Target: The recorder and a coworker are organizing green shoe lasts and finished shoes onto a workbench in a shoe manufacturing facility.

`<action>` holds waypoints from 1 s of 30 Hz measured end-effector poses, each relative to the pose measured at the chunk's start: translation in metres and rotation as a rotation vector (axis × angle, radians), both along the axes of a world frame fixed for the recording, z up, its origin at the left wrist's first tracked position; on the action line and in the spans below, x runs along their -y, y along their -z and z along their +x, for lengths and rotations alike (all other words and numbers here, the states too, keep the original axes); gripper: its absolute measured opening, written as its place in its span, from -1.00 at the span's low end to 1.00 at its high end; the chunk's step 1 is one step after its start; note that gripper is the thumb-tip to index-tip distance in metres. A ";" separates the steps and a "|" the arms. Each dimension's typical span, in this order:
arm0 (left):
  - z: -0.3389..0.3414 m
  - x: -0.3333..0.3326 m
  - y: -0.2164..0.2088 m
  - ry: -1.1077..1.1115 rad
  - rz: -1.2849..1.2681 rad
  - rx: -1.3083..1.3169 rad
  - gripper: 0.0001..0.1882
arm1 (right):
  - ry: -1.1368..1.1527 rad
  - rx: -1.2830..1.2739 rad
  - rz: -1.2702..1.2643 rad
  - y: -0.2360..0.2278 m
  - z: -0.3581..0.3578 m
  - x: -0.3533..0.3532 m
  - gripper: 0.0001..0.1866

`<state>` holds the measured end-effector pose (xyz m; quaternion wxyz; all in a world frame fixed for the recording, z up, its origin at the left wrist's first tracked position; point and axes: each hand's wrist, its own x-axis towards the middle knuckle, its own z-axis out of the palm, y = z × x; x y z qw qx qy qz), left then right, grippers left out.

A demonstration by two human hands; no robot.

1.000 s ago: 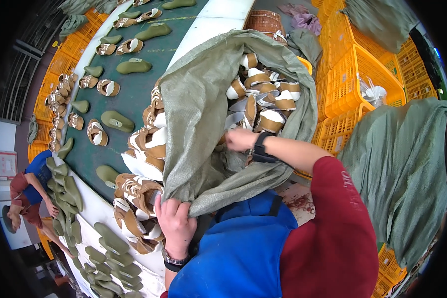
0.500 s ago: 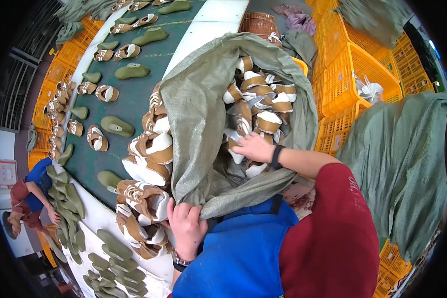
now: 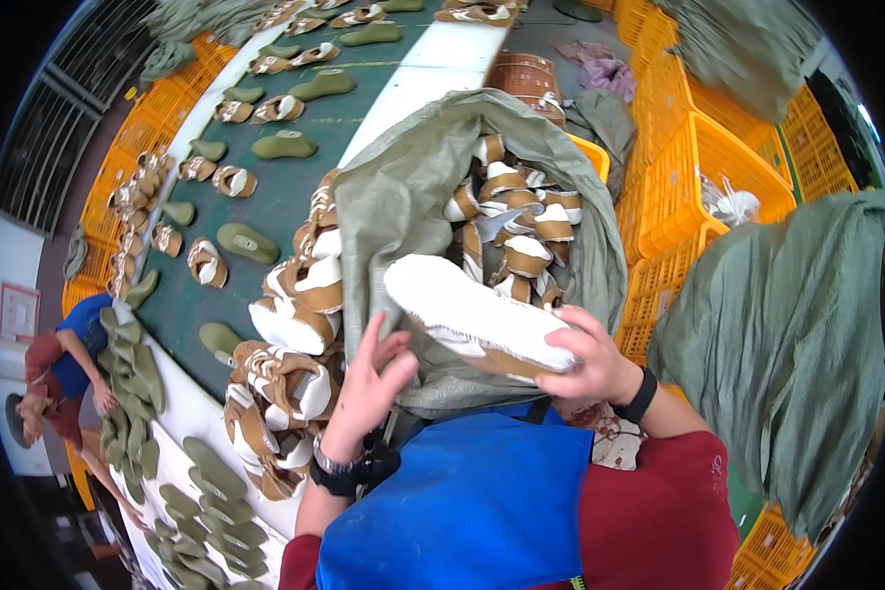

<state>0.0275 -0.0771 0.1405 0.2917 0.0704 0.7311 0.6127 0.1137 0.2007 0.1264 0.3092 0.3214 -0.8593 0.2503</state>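
My right hand (image 3: pixel 592 362) grips a brown and white shoe upper (image 3: pixel 477 317) by one end, its white underside turned up. It is held over the near rim of a grey-green woven sack (image 3: pixel 383 197). Inside the sack lie several more brown and white shoe uppers (image 3: pixel 527 256). My left hand (image 3: pixel 369 383) is raised by the sack's near left edge, fingers apart and nothing in them. Just left of that hand, a stack of shoe uppers (image 3: pixel 283 379) runs along the table edge.
A green conveyor belt (image 3: pixel 295 211) carries shoe uppers and green shoe lasts (image 3: pixel 248 242). More lasts (image 3: pixel 211 501) lie on the white table at lower left, where another person (image 3: pixel 69 364) works. Orange crates (image 3: pixel 659 211) and a draped green sack (image 3: pixel 767 344) stand at right.
My right hand has come up out of the sack with a shoe upper and moved nearer to me. My left hand has let go of the sack's rim and opened.
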 end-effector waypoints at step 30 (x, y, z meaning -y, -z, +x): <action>0.022 0.000 0.043 0.746 -0.536 -0.449 -0.10 | 0.751 0.604 -0.001 0.104 -0.071 -0.061 -0.25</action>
